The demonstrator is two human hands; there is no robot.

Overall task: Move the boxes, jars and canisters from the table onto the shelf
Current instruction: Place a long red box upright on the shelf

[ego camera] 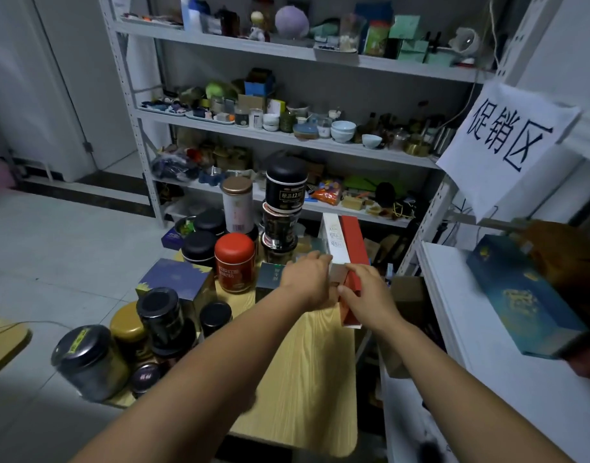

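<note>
Fingers (356,271) of the right hand (370,295) curl over the red box (352,235), thumb against its near side, a firm grip! Left hand (308,279) curls onto the white box (332,237) touching it. Both boxes lie at the table's (307,362) far right edge, near the shelf (470,329).
</note>
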